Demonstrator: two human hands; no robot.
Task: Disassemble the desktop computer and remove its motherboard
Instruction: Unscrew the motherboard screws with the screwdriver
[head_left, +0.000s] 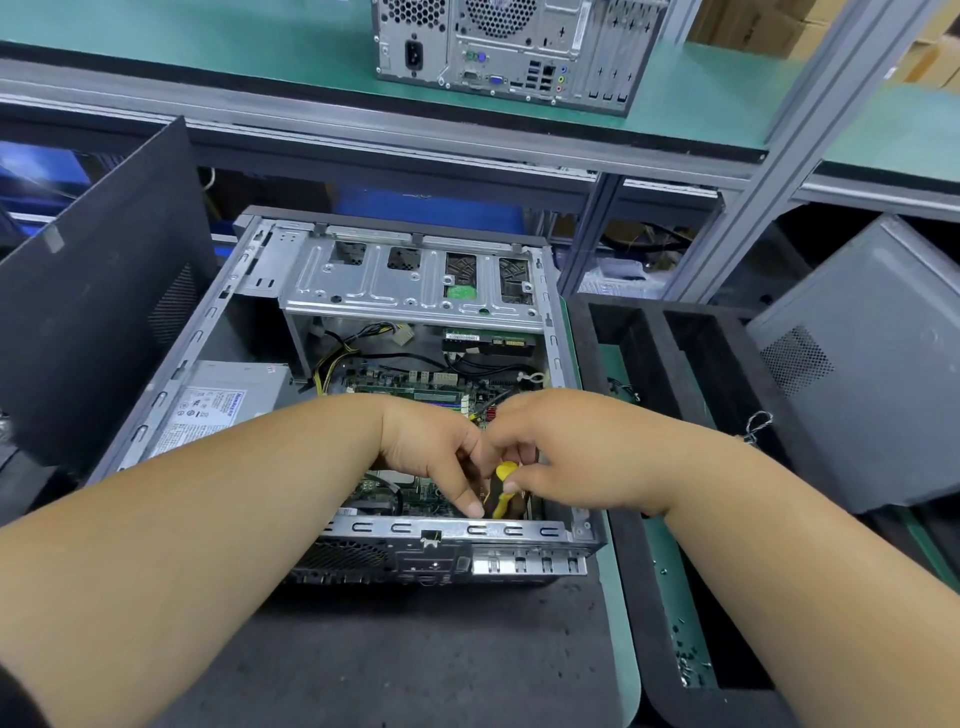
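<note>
An open desktop case (363, 527) lies on its side on the bench, its green motherboard (410, 387) partly visible inside. My right hand (550, 457) grips a yellow and black screwdriver (503, 488) that stands upright over the near right part of the board. My left hand (436, 452) reaches in beside it, fingers curled down against the screwdriver's shaft. The tip and the screw under it are hidden by my hands. A silver drive cage (410, 280) spans the far end of the case, and a grey power supply (223, 400) sits at the left.
A black side panel (98, 291) leans at the left. A black foam tray (675, 467) with small screws lies to the right, next to a grey panel (872, 364). Another computer tower (509, 47) stands on the green upper shelf.
</note>
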